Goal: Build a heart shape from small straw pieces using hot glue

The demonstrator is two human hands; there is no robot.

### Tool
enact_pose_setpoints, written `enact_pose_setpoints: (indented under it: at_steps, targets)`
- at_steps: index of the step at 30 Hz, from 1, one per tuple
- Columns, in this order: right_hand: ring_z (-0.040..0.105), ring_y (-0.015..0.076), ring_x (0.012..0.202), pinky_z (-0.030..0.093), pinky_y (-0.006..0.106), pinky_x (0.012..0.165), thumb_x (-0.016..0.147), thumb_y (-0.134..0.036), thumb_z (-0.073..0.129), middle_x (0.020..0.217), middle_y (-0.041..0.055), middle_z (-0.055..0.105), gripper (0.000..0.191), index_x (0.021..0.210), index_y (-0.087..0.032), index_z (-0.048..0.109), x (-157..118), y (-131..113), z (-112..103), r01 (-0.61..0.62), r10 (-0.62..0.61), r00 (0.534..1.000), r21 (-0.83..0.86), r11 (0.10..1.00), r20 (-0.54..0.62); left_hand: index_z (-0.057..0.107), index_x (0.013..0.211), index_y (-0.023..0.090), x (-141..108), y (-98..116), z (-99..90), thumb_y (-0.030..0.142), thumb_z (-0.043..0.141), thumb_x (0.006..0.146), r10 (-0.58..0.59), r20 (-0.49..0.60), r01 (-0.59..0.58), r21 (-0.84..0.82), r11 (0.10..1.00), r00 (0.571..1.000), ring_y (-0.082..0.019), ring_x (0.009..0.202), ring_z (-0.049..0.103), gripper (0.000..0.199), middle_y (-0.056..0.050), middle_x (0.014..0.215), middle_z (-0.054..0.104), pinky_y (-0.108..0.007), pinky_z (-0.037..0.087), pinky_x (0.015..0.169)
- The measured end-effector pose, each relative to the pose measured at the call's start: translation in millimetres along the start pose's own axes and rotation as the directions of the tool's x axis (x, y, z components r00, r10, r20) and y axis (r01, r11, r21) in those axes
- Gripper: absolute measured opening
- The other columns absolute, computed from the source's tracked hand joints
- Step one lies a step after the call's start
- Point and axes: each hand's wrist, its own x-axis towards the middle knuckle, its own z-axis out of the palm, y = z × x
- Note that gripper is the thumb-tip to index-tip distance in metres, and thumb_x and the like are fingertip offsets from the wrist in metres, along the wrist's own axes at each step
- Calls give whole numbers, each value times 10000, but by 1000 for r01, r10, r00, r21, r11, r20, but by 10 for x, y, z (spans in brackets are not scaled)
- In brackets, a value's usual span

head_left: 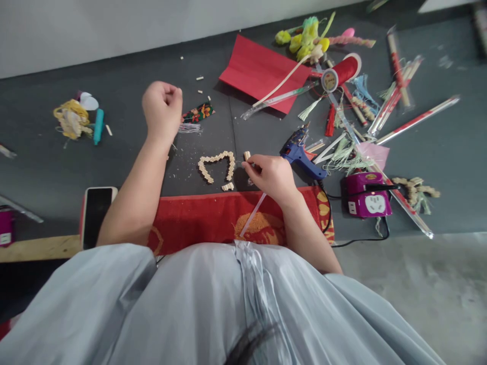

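Observation:
My left hand (163,109) is raised over the grey table, its fingers curled together; whatever they pinch is too small to make out. Beside it lie a flowered fabric strip (198,112) and some pale threads (189,128). My right hand (272,175) is closed in a pinch, with something thin at its fingertips that I cannot make out. Just behind those fingertips is a small pale stick bundle (247,155). An open, heart-like outline of beige pieces (216,158) lies between my hands, with a short beige piece (227,186) below its right end.
A blue glue gun (304,158) lies right of my right hand, near a purple power socket (367,195) with black cables. Red paper (264,71), a red thread spool (342,72) and wrapped sticks lie behind. A red towel (198,218) lines the front edge; a phone (98,215) is left.

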Motion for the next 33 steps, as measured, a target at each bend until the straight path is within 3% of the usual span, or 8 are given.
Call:
enact_pose_setpoints:
  at_steps: [2,3,5,10,18,23,29,33]
  targets:
    - [641,171,716,290,276,610,982,-346,486,809,69,754,308,888,-181,727,7,17,27,-20,20,998,5,1000,-54,531,1078,170,-20,12,-137,263,526,1014,-85,-35,89,159,983,996,-39,848,540,113,70,817,527,-226,395,844]
    - [649,176,725,295,277,610,982,-347,489,812,71,755,305,891,-181,727,12,30,44,-26,27,996,12,1000,-84,537,1134,182,-52,16,-204,244,544,995,-65,-56,76,233,969,996,-67,955,559,152,64,904,575,-242,390,915]
    - [661,185,747,311,277,614,979,-350,503,817,70,753,294,891,-183,727,24,59,82,-33,37,991,31,999,-131,551,1207,217,-149,14,-309,264,474,1018,17,45,-30,295,955,999,-109,1057,569,210,48,1068,626,-269,407,942]
    - [665,206,814,388,283,676,937,-274,558,855,72,743,201,906,-182,733,52,70,107,-7,15,987,51,999,-159,556,1310,265,-457,-26,-387,324,499,979,54,236,-131,323,937,970,-165,941,621,341,18,979,668,-333,450,874]
    - [635,252,925,432,338,803,931,-176,476,973,119,708,281,1019,-168,743,290,-146,-55,12,-12,1000,-65,998,5,614,1312,278,-1031,67,-406,257,435,967,219,275,-277,195,941,936,-229,927,680,389,-60,1071,728,-331,474,779]
    - [618,267,945,421,371,859,914,-171,464,1013,119,706,325,1067,-196,749,549,-124,-44,108,-101,992,-87,990,76,680,1224,247,-1335,191,-323,212,452,955,352,321,-418,169,892,879,-208,822,673,355,-57,927,699,-295,436,653]
    - [611,254,951,401,359,847,896,-162,477,1007,122,711,310,1031,-179,755,692,-74,-56,173,-154,967,-81,982,204,696,1175,211,-1419,206,-147,172,494,939,554,276,-587,44,809,785,-235,947,618,313,-88,1036,687,-317,452,669]
    - [603,225,918,400,336,828,870,-146,494,965,95,712,277,964,-183,752,755,-51,-71,202,-183,953,-60,977,241,657,1225,202,-1430,179,-78,171,500,946,606,234,-620,-19,784,760,-250,989,584,322,-92,1198,673,-371,481,775]
